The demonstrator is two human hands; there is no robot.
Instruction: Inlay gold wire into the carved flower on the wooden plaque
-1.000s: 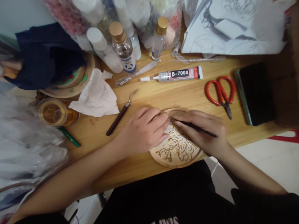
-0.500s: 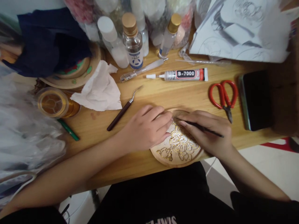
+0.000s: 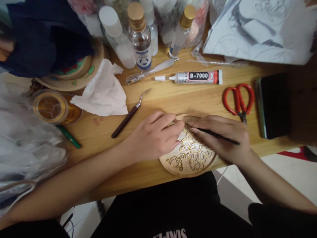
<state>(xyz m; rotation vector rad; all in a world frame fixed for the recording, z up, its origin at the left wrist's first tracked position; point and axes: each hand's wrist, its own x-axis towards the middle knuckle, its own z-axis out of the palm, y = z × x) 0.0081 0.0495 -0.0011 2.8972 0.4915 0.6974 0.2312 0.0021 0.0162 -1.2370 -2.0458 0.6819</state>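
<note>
A round wooden plaque (image 3: 170, 167) lies at the table's front edge, with a flower outlined in gold wire (image 3: 195, 147) and a smaller gold figure at its lower left. My left hand (image 3: 158, 135) rests over the plaque's upper left with fingers curled together; whatever is between the fingertips is hidden. Slim black tweezers (image 3: 223, 136), as they appear, are pinched in my right hand (image 3: 226, 135) over the upper right of the plaque. Their tip meets the left fingertips near the top of the drawing, and the exact contact cannot be made out.
A dark-handled hooked tool (image 3: 126, 120), a tissue (image 3: 105, 94) and a gold wire spool (image 3: 53, 107) lie to the left. Behind are a glue tube (image 3: 198, 76), a craft pen (image 3: 152, 70) and bottles (image 3: 140, 39). Red-handled cutters (image 3: 239, 99) and a phone (image 3: 273, 105) are right.
My view has shifted slightly, so the things at the back sit a little higher and wider apart. Both hands keep nearly the same pose over the plaque.
</note>
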